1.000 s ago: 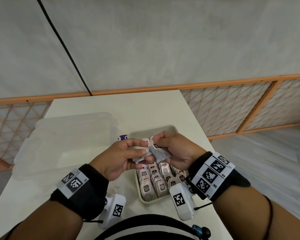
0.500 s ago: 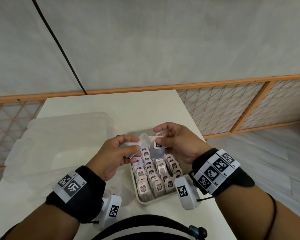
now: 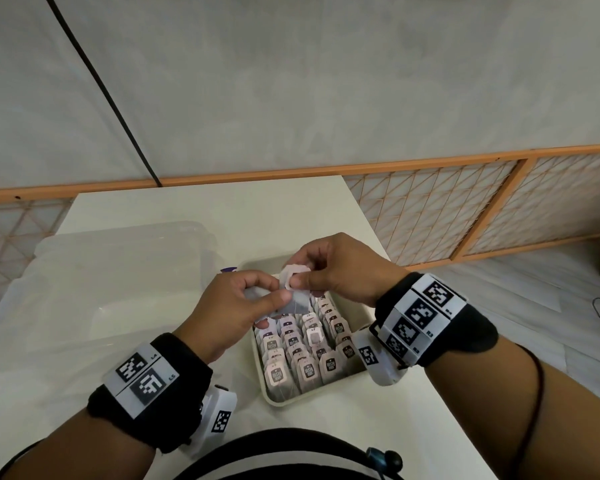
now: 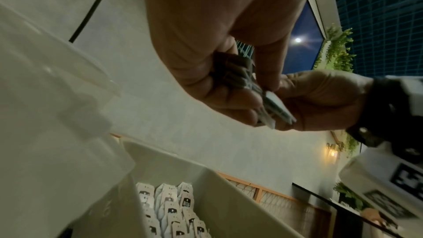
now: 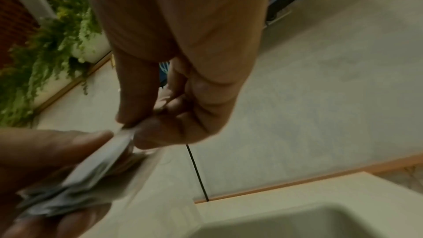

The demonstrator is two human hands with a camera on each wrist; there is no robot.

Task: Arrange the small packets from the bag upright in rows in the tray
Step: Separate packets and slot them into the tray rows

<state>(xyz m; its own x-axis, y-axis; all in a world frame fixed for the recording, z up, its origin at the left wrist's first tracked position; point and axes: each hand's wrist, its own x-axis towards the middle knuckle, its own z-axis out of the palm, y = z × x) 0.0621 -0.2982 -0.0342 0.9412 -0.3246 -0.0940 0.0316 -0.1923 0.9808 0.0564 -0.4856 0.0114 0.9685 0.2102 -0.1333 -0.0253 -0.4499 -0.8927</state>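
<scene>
A beige tray (image 3: 282,400) in front of me holds several rows of small upright packets (image 3: 303,351) with dark labels. Above its far end, my left hand (image 3: 274,293) grips a small bundle of grey packets (image 3: 299,303). My right hand (image 3: 300,277) pinches the pale top (image 3: 291,271) of one packet in that bundle between thumb and forefinger. The left wrist view shows the bundle (image 4: 242,80) edge-on in my curled left fingers, above the tray wall (image 4: 206,178). The right wrist view shows the pinch (image 5: 129,128) on the blurred bundle (image 5: 91,175).
A large translucent plastic bag (image 3: 118,271) lies on the white table (image 3: 222,209) left of the tray, with a purple scrap (image 3: 229,270) at its edge. The table's right edge is just beyond the tray. A wall and an orange lattice rail stand behind.
My hands drew slightly apart and then came together again. My right thumb and forefinger now pinch the top of one packet in the left hand's bundle.
</scene>
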